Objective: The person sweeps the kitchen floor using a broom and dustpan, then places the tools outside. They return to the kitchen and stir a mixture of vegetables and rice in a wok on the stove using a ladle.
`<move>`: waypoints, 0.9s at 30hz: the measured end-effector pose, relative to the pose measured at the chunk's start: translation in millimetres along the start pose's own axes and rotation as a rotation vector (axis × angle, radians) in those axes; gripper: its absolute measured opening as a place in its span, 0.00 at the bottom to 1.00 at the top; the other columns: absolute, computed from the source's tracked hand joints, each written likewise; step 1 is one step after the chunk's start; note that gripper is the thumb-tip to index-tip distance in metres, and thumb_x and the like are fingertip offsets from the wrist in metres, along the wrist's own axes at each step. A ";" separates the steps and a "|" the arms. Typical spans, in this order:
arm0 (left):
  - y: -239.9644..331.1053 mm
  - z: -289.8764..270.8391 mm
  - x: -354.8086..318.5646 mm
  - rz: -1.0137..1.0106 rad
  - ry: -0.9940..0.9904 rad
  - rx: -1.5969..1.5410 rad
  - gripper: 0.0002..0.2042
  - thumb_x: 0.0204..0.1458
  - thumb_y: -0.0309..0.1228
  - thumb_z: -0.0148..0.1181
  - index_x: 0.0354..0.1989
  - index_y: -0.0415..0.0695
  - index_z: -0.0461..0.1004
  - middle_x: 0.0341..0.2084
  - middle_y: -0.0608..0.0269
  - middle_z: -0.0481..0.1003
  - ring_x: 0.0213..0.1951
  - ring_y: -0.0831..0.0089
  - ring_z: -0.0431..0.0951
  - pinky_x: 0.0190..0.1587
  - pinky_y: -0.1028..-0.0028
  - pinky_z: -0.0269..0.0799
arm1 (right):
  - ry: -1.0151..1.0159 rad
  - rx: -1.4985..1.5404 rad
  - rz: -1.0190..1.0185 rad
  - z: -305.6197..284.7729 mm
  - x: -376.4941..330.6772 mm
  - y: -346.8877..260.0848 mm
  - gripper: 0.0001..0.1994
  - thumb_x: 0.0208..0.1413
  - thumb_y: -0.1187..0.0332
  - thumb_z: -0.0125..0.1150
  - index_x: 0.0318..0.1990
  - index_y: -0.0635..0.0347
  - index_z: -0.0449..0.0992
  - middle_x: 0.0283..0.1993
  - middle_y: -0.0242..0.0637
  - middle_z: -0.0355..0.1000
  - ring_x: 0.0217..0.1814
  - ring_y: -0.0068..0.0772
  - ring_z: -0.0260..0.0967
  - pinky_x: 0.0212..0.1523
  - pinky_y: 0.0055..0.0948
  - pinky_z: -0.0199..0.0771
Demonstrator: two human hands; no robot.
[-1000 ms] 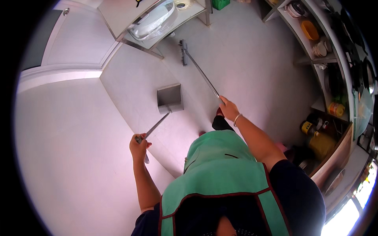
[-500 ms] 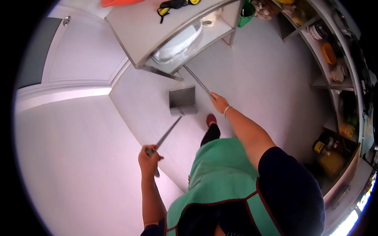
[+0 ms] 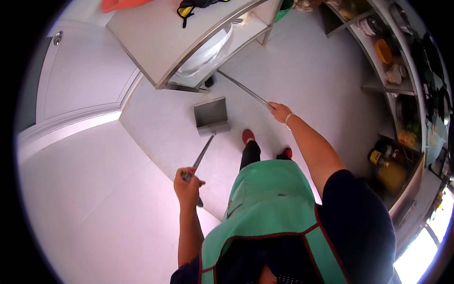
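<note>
My left hand [image 3: 187, 184] is closed round the grey handle of a long-handled dustpan [image 3: 211, 114]. The pan is grey and box-shaped, on the pale floor in front of my feet, with its open side facing the table. My right hand [image 3: 281, 112] grips the end of a thin metal pole [image 3: 243, 88], which slants away under the table's edge. A small dark shape [image 3: 209, 82] shows near the pole's far end, beside the table leg. It may be a broom head, mostly hidden by the table.
A metal-edged table [image 3: 142, 45] stands ahead, with a clear plastic-wrapped thing [image 3: 203, 54] on its lower shelf. A white door [image 3: 90, 71] is at the left. Shelves [image 3: 402, 87] with jars, bowls and an orange container [image 3: 383, 51] line the right. My red shoes [image 3: 248, 136] are on the floor.
Both feet now show, where only one did before. My right hand has shifted rightward with the pole, and the dark shape has come into sight by the table leg.
</note>
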State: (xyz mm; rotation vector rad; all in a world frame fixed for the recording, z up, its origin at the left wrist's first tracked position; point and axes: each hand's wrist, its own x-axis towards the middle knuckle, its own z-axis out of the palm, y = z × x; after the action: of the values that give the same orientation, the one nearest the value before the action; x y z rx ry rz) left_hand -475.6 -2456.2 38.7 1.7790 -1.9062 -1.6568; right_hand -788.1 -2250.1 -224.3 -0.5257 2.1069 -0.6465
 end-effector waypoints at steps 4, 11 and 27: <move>-6.4 0.8 3.0 0.000 0.000 -0.026 0.05 0.42 0.18 0.44 0.29 0.37 0.63 0.35 0.53 0.73 0.20 0.70 0.76 0.23 0.76 0.71 | -0.003 -0.005 -0.031 -18.8 -104.8 -16.8 0.22 0.55 0.64 0.47 0.59 0.52 0.63 0.47 0.49 0.71 0.47 0.44 0.70 0.50 0.35 0.66; 6.8 -11.6 10.7 0.007 0.028 0.042 0.03 0.44 0.19 0.44 0.28 0.38 0.63 0.34 0.53 0.73 0.20 0.70 0.76 0.23 0.77 0.71 | 0.011 -0.134 -0.215 -2.4 24.4 -41.2 0.20 0.56 0.64 0.45 0.58 0.50 0.65 0.45 0.48 0.71 0.46 0.47 0.69 0.47 0.37 0.68; 32.9 -19.5 -35.9 0.049 -0.213 0.147 0.06 0.39 0.17 0.44 0.27 0.38 0.62 0.37 0.54 0.73 0.20 0.72 0.75 0.24 0.75 0.72 | 0.196 0.444 0.795 -46.4 -300.9 117.3 0.20 0.54 0.61 0.50 0.57 0.40 0.68 0.21 0.33 0.67 0.19 0.24 0.63 0.22 0.28 0.66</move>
State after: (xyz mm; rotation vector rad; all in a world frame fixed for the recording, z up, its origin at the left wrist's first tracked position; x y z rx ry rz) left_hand -473.4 -2449.7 90.8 1.6454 -2.1942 -1.7968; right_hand -676.0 -1974.4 -90.6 0.6201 2.0284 -0.6658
